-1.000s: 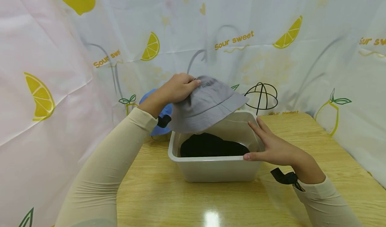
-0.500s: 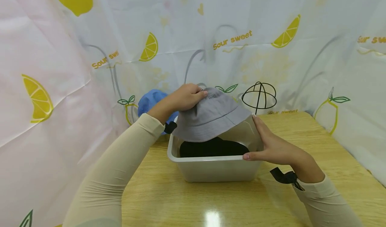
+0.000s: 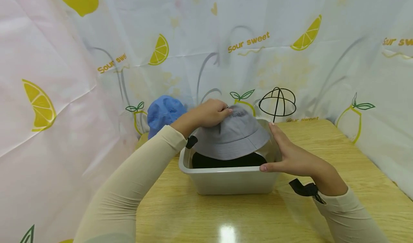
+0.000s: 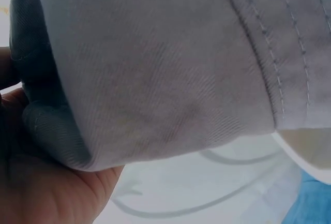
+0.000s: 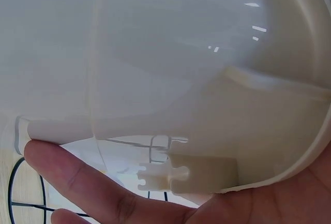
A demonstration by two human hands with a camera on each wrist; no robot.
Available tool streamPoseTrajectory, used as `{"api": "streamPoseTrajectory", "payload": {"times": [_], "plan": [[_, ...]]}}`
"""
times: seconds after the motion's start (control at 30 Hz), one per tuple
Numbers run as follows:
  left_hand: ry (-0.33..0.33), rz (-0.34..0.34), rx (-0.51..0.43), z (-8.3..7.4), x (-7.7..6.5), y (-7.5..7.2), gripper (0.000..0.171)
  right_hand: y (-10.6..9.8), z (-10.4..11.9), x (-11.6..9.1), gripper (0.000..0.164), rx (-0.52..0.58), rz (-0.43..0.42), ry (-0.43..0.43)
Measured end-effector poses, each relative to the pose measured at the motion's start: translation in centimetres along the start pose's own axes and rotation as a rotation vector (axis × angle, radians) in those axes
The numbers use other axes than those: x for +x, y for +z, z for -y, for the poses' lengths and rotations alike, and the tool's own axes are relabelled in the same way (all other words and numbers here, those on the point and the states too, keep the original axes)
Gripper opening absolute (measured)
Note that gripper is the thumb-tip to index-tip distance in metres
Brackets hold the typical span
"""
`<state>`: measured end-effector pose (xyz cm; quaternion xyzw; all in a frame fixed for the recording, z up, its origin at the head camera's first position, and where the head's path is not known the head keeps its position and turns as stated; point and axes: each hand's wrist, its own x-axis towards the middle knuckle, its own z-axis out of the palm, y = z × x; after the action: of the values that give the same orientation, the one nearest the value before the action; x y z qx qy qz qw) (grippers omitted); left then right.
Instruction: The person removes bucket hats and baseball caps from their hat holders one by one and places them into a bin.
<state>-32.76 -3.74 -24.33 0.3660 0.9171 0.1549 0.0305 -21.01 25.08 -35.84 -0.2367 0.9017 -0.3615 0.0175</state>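
A grey bucket hat (image 3: 232, 135) hangs crown up in the mouth of a pale plastic bin (image 3: 235, 182). My left hand (image 3: 211, 113) pinches the hat's crown on its left side; in the left wrist view the fabric (image 4: 155, 69) folds over beside the palm (image 4: 46, 193). Beneath the brim lies a black cloth item (image 3: 219, 163), mostly covered, its kind unclear. My right hand (image 3: 295, 158) rests spread along the bin's right side, thumb at the front rim and index finger reaching toward the back corner. In the right wrist view that finger (image 5: 77, 175) lies straight along the bin wall (image 5: 176, 53).
Behind the bin on the left stands a blue hat (image 3: 162, 113), partly hidden by my left arm. A black wire hat stand (image 3: 277, 103) rises behind the bin's right corner. All stand on a wooden table (image 3: 180, 218) before a lemon-print curtain (image 3: 200, 17).
My left hand has brought the grey hat down and to the right, lower into the bin, covering more of the black item. The blue hat shows more. My right hand stays nearly still.
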Motion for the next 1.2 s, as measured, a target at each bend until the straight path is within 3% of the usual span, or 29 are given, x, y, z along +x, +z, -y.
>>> {"api": "streamPoseTrajectory", "payload": {"times": [0.3,0.47,0.67,0.9,1.13,1.2], "plan": [[0.027,0.062,0.044,-0.2,0.5,1.6,0.040,-0.1,0.1,-0.1,0.131,-0.011,0.013,0.023],[0.083,0.167,0.094,-0.7,0.6,2.4,0.032,-0.1,0.1,-0.2,0.131,-0.013,0.002,0.029],[0.111,0.250,0.162,-1.1,0.5,3.3,0.034,-0.1,0.1,-0.2,0.129,-0.003,0.008,0.035],[0.087,0.343,0.150,-1.3,0.1,3.5,0.040,-0.1,0.2,-0.2,0.129,0.000,0.010,0.039],[0.159,0.416,0.193,-1.2,0.2,4.6,0.038,-0.1,0.2,-0.3,0.128,-0.003,0.011,0.046],[0.168,0.426,0.195,-1.2,0.1,4.8,0.044,-0.1,0.2,-0.3,0.128,0.000,0.013,0.046]]}}
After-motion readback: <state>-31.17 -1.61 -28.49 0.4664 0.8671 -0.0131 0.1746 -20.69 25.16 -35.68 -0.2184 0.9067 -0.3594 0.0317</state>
